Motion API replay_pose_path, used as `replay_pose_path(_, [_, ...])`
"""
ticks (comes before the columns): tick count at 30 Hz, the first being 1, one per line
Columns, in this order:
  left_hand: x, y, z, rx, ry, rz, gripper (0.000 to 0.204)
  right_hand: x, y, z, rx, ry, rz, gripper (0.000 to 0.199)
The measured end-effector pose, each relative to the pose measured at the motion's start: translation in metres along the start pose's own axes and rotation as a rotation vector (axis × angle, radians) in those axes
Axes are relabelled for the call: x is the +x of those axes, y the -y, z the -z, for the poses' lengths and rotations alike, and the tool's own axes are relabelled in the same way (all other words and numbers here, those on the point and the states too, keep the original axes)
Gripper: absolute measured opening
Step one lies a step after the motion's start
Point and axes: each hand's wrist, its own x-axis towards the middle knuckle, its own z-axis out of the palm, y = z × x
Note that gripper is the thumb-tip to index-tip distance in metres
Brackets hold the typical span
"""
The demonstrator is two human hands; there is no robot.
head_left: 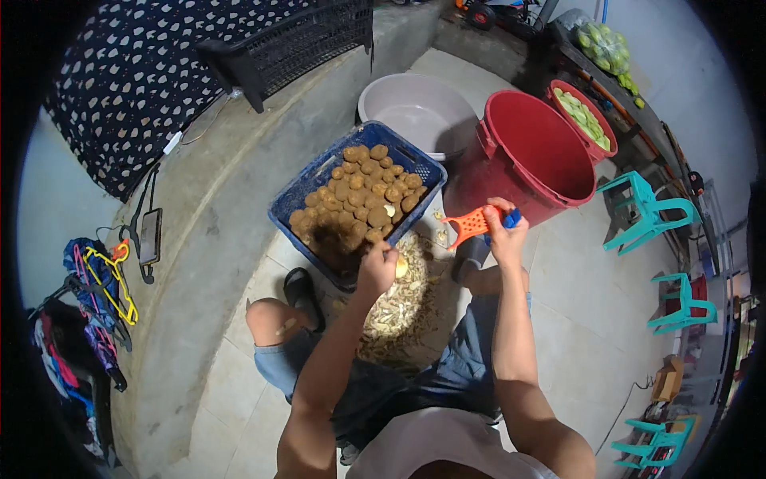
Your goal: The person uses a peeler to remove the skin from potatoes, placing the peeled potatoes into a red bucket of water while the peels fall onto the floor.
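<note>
My left hand [377, 271] is closed at the near edge of a blue plastic crate [291, 191], around a potato [401, 267] whose pale peeled side shows beside the fingers. Brown unpeeled potatoes [359, 188] fill much of the crate. Off to the right, my right hand [508, 231] grips an orange peeler [469, 226], its forked head pointing left. Something blue [511, 218] shows among those fingers; I cannot tell whether it belongs to the peeler. Below, between my legs, peelings [399, 315] lie heaped on the floor.
Behind the crate stands a grey basin [419, 112]. A tall red bucket [519, 172] is at its right, with a smaller red tub [586, 120] of pale green pieces beyond. Turquoise stools [650, 211] line the right side. A concrete ledge [215, 207] runs along the left.
</note>
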Motion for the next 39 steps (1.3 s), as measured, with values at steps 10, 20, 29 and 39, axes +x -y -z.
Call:
replay_pose_path(10, [0.035, -0.079, -0.080, -0.838, 0.537, 1.012, 0.043, -0.005, -0.038, 0.071, 0.427, -0.303, -0.251, 0.026])
replay_pose_path(20, [0.123, -0.160, -0.193, -0.921, 0.493, 0.495, 0.034, -0.009, -0.055, 0.102, 0.402, -0.318, -0.350, 0.026])
replay_pose_path(29, [0.122, 0.137, -0.093, 0.125, -0.019, 0.490, 0.018, 0.003, -0.049, 0.085, 0.019, -0.167, -0.479, 0.026])
replay_pose_path(39, [0.199, 0.207, -0.035, 0.515, 0.497, 0.541, 0.066, 0.029, -0.070, 0.058, -0.109, 0.040, -0.512, 0.042])
